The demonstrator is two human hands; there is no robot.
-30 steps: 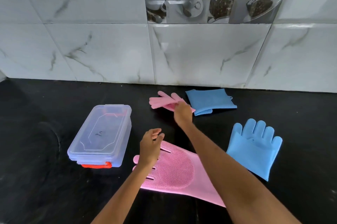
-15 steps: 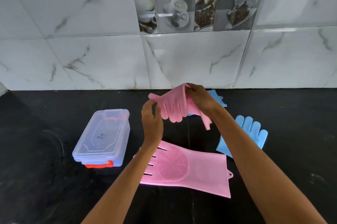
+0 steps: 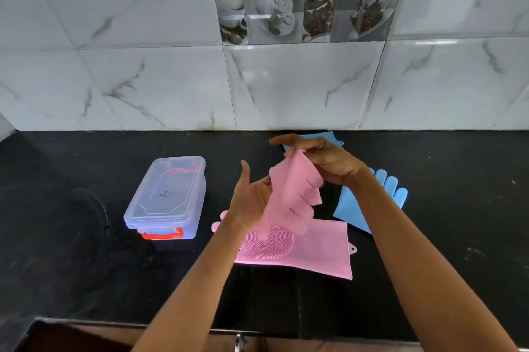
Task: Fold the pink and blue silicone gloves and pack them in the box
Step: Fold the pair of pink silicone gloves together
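A pink silicone glove (image 3: pixel 292 191) hangs in the air above the counter, fingers pointing down and right. My right hand (image 3: pixel 329 160) pinches its upper edge. My left hand (image 3: pixel 252 203) presses against its left side, palm turned up, fingers apart. Under them a second pink glove (image 3: pixel 317 248) lies flat, bristle side up. A blue glove (image 3: pixel 352 211) lies flat to the right, partly behind my right forearm. Another blue glove (image 3: pixel 329 137) peeks out behind my right hand near the wall. The clear plastic box (image 3: pixel 169 194) with a lid and a red latch stands at the left.
The black counter (image 3: pixel 71 251) runs to a marble-tiled wall (image 3: pixel 171 88) at the back. Its front edge (image 3: pixel 114 323) is near the bottom of the view. A round dark ring (image 3: pixel 91 205) marks the counter left of the box.
The held pink glove came down and toward me and now hangs lengthwise. My left hand turned palm up against it. The camera tilted, showing the counter's front edge.
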